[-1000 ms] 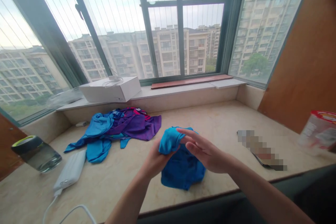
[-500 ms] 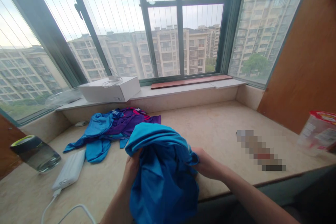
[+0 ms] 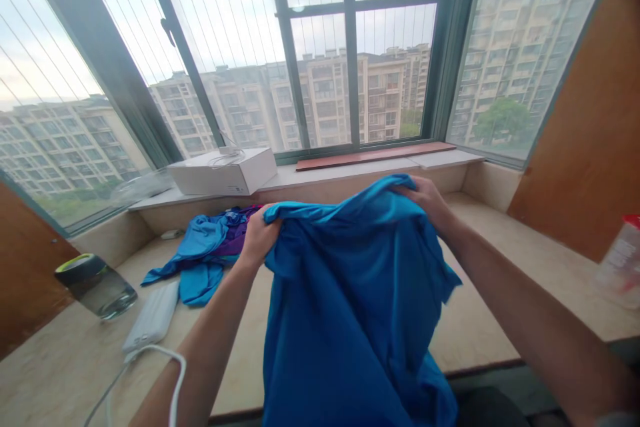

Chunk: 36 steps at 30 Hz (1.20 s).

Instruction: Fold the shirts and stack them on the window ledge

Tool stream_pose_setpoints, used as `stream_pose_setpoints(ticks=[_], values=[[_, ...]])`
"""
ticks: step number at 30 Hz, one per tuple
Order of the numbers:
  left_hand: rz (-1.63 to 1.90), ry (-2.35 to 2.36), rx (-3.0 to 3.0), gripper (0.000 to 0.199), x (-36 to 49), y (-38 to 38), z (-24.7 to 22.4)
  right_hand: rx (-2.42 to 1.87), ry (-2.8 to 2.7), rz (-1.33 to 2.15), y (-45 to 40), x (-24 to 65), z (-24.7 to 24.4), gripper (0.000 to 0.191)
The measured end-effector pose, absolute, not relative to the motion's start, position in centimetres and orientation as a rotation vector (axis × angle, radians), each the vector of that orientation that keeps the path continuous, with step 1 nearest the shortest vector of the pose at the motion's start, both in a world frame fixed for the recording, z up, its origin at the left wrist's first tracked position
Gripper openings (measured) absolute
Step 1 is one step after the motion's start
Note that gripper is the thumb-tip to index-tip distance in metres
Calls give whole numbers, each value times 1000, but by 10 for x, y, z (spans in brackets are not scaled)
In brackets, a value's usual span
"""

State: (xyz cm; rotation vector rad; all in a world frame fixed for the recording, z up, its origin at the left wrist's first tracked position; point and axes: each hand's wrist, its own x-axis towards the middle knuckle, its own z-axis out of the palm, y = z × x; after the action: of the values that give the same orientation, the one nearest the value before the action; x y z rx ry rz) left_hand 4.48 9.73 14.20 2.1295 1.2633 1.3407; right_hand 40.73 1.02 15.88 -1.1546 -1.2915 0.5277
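Observation:
A blue cloth garment (image 3: 350, 300) hangs spread between my two hands, its lower part falling past the front edge of the ledge. My left hand (image 3: 263, 233) is closed on its upper left corner. Its upper right part is gripped by my right hand (image 3: 423, 197), held somewhat higher. Behind my left forearm, a crumpled blue garment (image 3: 203, 237) and a purple one (image 3: 237, 233) lie together on the stone ledge (image 3: 480, 267).
At the left are a water bottle (image 3: 97, 285) and a white power bank (image 3: 153, 317) with a white cable (image 3: 180, 373). A white box (image 3: 225, 170) and a reddish board (image 3: 375, 155) rest on the window sill. A clear jar (image 3: 620, 267) stands far right.
My hands have moved apart and up, my right hand most. The bunched blue garment is now spread out and hanging between them. The view has shifted slightly.

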Motion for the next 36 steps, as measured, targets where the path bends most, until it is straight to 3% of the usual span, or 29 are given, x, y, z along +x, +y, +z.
stream_pose_setpoints(ticks=[3, 6, 9, 13, 16, 21, 24, 28, 36], values=[[982, 1679, 2239, 62, 53, 121, 128, -1688, -1528, 132, 58, 425, 158, 54], [648, 1729, 2469, 69, 57, 120, 88, -1989, -1731, 54, 60, 428, 128, 62], [374, 1462, 2720, 65, 62, 102, 47, -1912, -1946, 227, 30, 412, 81, 56], [79, 1350, 2789, 61, 69, 82, 17, -1804, -2220, 673, -17, 383, 28, 83], [-68, 1377, 2735, 58, 69, 73, 11, -1811, -2338, 716, -44, 368, 10, 81], [-86, 1331, 2732, 57, 59, 50, 8, -1754, -2424, 679, -82, 368, 11, 70], [-4, 1278, 2804, 46, 57, 42, 10, -1734, -2457, 758, -97, 378, 24, 67], [202, 1301, 2850, 41, 65, 65, 17, -1794, -2387, 718, -70, 378, 44, 71], [-37, 1463, 2694, 77, 63, 150, 9, -1957, -2191, 348, 68, 379, 13, 65]])
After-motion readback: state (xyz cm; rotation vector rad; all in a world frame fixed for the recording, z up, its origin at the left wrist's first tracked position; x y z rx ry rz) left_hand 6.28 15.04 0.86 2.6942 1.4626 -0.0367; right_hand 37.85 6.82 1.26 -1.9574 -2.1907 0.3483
